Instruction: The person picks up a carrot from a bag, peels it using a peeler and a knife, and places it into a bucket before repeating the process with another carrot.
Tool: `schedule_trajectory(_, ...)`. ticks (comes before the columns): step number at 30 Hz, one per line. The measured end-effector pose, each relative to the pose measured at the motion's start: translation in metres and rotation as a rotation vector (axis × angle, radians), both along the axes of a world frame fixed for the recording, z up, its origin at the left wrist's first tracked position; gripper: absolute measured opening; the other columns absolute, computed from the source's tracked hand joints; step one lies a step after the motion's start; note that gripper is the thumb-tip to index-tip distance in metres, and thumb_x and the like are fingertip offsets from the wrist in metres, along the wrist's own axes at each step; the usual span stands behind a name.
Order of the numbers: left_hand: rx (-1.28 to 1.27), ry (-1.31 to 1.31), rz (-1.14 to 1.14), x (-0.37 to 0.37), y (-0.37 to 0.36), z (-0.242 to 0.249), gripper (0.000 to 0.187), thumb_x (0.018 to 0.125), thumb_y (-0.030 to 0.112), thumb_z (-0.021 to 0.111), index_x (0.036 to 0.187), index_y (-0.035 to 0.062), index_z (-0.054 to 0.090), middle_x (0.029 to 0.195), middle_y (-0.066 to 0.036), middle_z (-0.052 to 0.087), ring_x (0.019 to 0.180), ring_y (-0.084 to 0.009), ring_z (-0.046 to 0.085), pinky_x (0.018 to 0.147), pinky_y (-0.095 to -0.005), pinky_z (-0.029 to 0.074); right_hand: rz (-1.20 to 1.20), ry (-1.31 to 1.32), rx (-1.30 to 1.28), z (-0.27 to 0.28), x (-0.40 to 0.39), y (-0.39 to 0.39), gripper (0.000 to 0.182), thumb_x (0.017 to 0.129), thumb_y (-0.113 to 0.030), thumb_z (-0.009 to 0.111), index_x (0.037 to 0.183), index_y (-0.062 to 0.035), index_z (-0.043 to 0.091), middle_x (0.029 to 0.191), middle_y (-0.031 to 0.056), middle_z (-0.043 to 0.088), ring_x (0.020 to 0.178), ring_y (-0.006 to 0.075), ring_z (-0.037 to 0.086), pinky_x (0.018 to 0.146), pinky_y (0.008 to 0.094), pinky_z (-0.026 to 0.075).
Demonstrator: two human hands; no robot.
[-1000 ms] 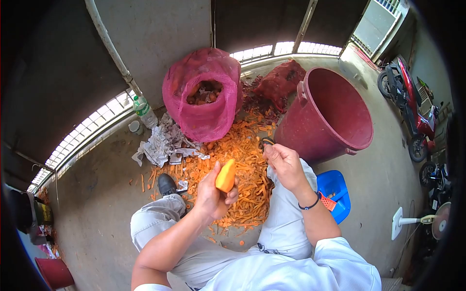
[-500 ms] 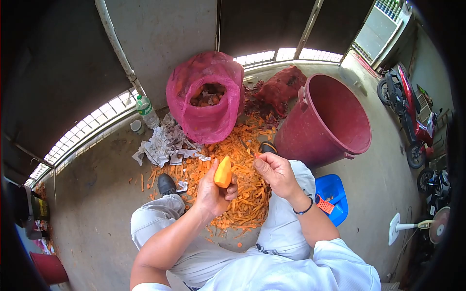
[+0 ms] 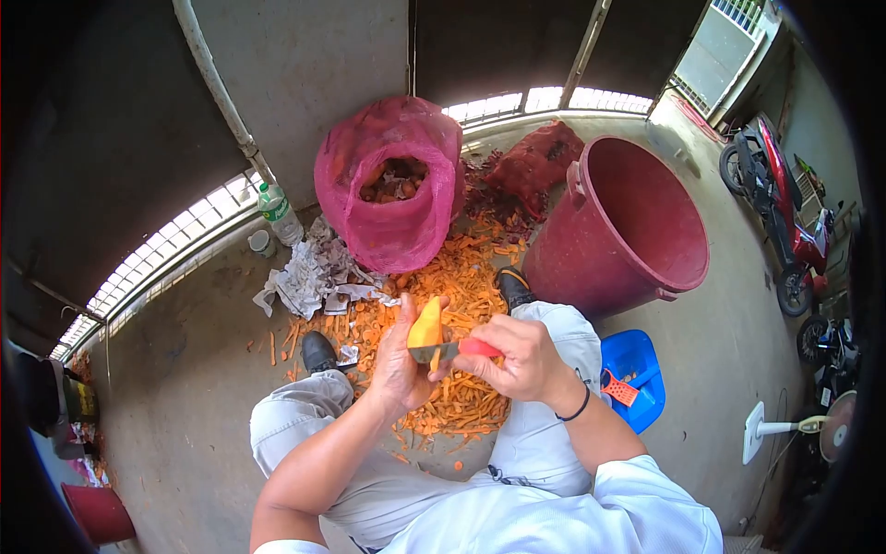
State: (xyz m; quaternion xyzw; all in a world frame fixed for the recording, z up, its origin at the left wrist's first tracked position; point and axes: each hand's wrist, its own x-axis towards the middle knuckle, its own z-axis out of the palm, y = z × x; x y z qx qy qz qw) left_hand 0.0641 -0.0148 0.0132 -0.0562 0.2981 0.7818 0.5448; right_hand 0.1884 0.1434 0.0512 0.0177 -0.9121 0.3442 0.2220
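Note:
My left hand point(image 3: 399, 369) is closed around an orange peeled carrot point(image 3: 425, 325), which points up and away from me. My right hand point(image 3: 519, 355) grips the red handle point(image 3: 479, 347) of a knife. The knife's dark blade point(image 3: 433, 352) lies across the lower end of the carrot, where a strip of orange peel hangs down. Beneath both hands a heap of orange peelings point(image 3: 466, 392) covers the floor between my legs.
A pink mesh sack point(image 3: 397, 226) of carrots stands ahead, beside a red net bag point(image 3: 535, 171) and a large maroon bin point(image 3: 572, 249). Crumpled paper point(image 3: 309, 277) and a bottle point(image 3: 279, 212) lie left. At right are a blue tray point(image 3: 653, 399) and a fan point(image 3: 838, 425).
My right hand has moved left and down, bringing the knife blade against the carrot. The carrot stays in my left hand, and a strip now hangs from it.

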Motion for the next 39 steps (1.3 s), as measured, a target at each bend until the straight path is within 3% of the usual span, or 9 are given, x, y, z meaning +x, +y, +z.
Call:
schedule_trajectory(11,-0.124,0.082,0.012,0.004,0.0,-0.001,0.038,0.103,0.045,0.06,0.121,0.0124,0.067,0.095,-0.002,0.068,0.065,-0.0091,0.059,0.044,-0.0221,0.035,-0.001,0.009,0.14,0.006,0.003,-0.003,0.032,0.085,-0.038,0.082,0.083,-0.0075,0.072,0.067,0.0068,0.059,0.056,0.0251,0.062,0.048,0.0379,0.047)
schedule_trajectory(13,-0.103,0.065,0.036,0.003,0.0,-0.001,0.036,0.103,0.04,0.063,0.118,0.0079,0.067,0.083,-0.001,0.064,0.06,-0.0103,0.059,0.042,-0.0247,0.039,-0.021,-0.001,0.118,0.001,0.003,0.0,0.032,0.086,-0.038,0.081,0.081,-0.008,0.071,0.066,0.0068,0.059,0.056,0.0253,0.062,0.048,0.038,0.047)
schedule_trajectory(17,-0.022,0.115,0.047,0.004,-0.001,0.002,0.031,0.102,0.038,0.065,0.112,0.0093,0.068,0.081,0.0,0.064,0.059,-0.0103,0.059,0.041,-0.0245,0.041,-0.053,-0.003,0.108,-0.001,0.002,0.006,0.032,0.086,-0.038,0.081,0.08,-0.0084,0.071,0.065,0.0069,0.059,0.055,0.0257,0.062,0.048,0.0381,0.047)
schedule_trajectory(20,-0.126,0.091,0.108,0.005,0.001,0.004,0.028,0.101,0.037,0.066,0.11,0.0106,0.068,0.083,0.0,0.066,0.06,-0.0103,0.061,0.041,-0.0242,0.043,-0.004,0.007,0.053,0.004,0.004,-0.004,0.033,0.086,-0.039,0.08,0.079,-0.0085,0.07,0.064,0.0068,0.059,0.055,0.0258,0.062,0.047,0.038,0.047)
schedule_trajectory(23,-0.117,0.139,0.102,0.005,0.0,0.001,0.029,0.101,0.04,0.066,0.111,0.0128,0.067,0.087,0.001,0.067,0.062,-0.0077,0.061,0.041,-0.022,0.038,0.005,-0.04,0.1,0.004,0.003,-0.006,0.033,0.087,-0.039,0.08,0.079,-0.0087,0.07,0.064,0.0066,0.058,0.055,0.0256,0.062,0.047,0.0376,0.047)
schedule_trajectory(26,-0.111,0.109,0.133,0.006,0.001,0.004,0.026,0.101,0.036,0.066,0.11,0.0113,0.068,0.084,0.0,0.067,0.06,-0.0104,0.061,0.04,-0.0242,0.042,0.0,-0.001,0.11,0.006,0.001,-0.005,0.033,0.087,-0.039,0.079,0.078,-0.0089,0.07,0.064,0.0065,0.058,0.055,0.0253,0.062,0.047,0.0377,0.047)
schedule_trajectory(31,0.001,0.128,0.107,0.005,-0.002,-0.002,0.025,0.102,0.034,0.065,0.109,0.0098,0.065,0.083,-0.002,0.066,0.056,-0.0125,0.059,0.038,-0.0233,0.035,-0.098,0.007,0.142,0.002,0.001,0.007,0.03,0.089,-0.037,0.079,0.082,-0.0086,0.072,0.066,0.0075,0.06,0.056,0.0267,0.063,0.049,0.0383,0.048)
schedule_trajectory(39,-0.05,0.098,0.119,0.005,-0.002,0.001,0.032,0.103,0.04,0.063,0.113,0.009,0.063,0.084,-0.005,0.065,0.052,-0.0163,0.055,0.038,-0.0252,0.033,-0.224,0.041,0.05,0.011,0.003,0.009,0.026,0.091,-0.03,0.078,0.09,-0.0054,0.073,0.071,0.0103,0.065,0.059,0.0287,0.064,0.052,0.0378,0.049)
